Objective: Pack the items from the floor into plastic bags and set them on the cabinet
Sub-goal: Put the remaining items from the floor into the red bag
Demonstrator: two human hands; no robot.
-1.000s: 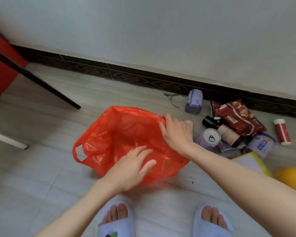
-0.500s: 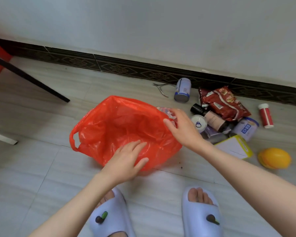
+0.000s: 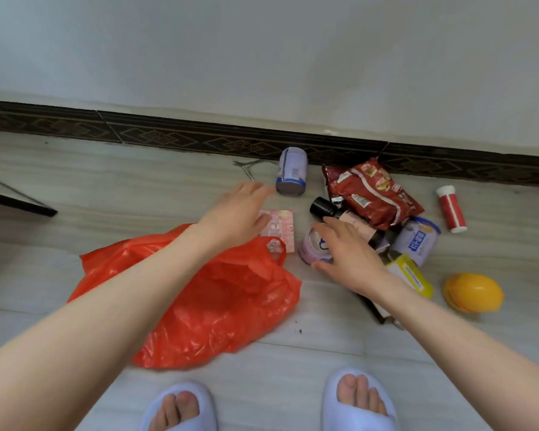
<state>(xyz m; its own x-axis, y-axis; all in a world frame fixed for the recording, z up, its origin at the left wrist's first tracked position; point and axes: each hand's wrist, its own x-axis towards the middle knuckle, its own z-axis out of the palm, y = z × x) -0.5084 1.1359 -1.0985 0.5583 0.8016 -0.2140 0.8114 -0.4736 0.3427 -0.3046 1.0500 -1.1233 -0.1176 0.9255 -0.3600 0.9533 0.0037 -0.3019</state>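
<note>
Bag [image 3: 199, 300]: red plastic, lying slumped on the floor [image 3: 75, 188] just ahead of my slippers, mouth sagging, one handle loop toward the pile. Neither hand holds it. Nothing visibly inside yet; I judge packing has barely started.

Left hand [image 3: 234, 213]: fingers straight and spread, holding nothing, reaching over the bag toward the blue-white can [image 3: 291, 172] lying on its side near the skirting board. Below it lies a pink flat packet [image 3: 279, 227], touching the bag's handle.

Right hand [image 3: 346, 253]: fingers relaxed and apart, laid over the purple-lidded tub [image 3: 313, 247] at the near edge of the pile; whether it has closed on the tub I cannot tell, it reads as unclamped.

Pile, outward: black-capped bottle [image 3: 339, 214] under the red snack bag [image 3: 374, 194], blue-labelled tub [image 3: 417, 241], yellow-edged box [image 3: 409, 275], red-and-white tube [image 3: 451, 209] apart toward the wall, yellow round container [image 3: 473, 292] well apart on the right. Metal nippers [image 3: 246, 166] lie beside the can.

Risks:
- Bag mouth is collapsed; with both hands on items, nothing holds it open, so items may land on top and roll off.
- Can lies on its side: a push from straight fingers could roll it to the wall.
- Lifting the tub may shift the bottle leaning beside it.
- Nippers could puncture thin plastic if dropped in point-first.
</note>
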